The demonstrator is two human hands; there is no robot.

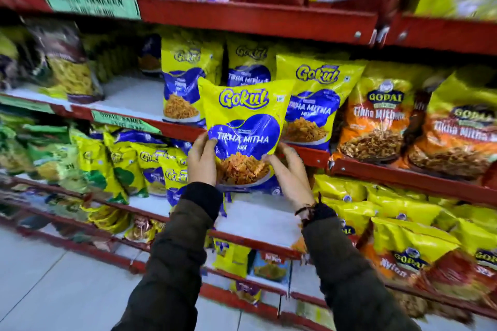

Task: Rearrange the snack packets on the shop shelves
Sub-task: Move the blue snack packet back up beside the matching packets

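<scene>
I hold a yellow and blue Gokul Tikha Mitha Mix packet [243,126] upright in front of the red shelves. My left hand [202,160] grips its lower left edge. My right hand [289,172] grips its lower right corner. Both sleeves are dark olive. Behind the held packet, matching Gokul packets [312,105] stand in a row on the middle shelf [309,154], one at the left [183,80] and one further back [248,62].
Orange Godai Tikha Mitha packets [376,121] fill the middle shelf to the right. A bare white stretch of shelf [129,97] lies left of the Gokul row. Yellow packets [150,166] crowd the shelf below. A bare white patch [255,220] sits under my hands. Grey floor tiles [53,277] lie lower left.
</scene>
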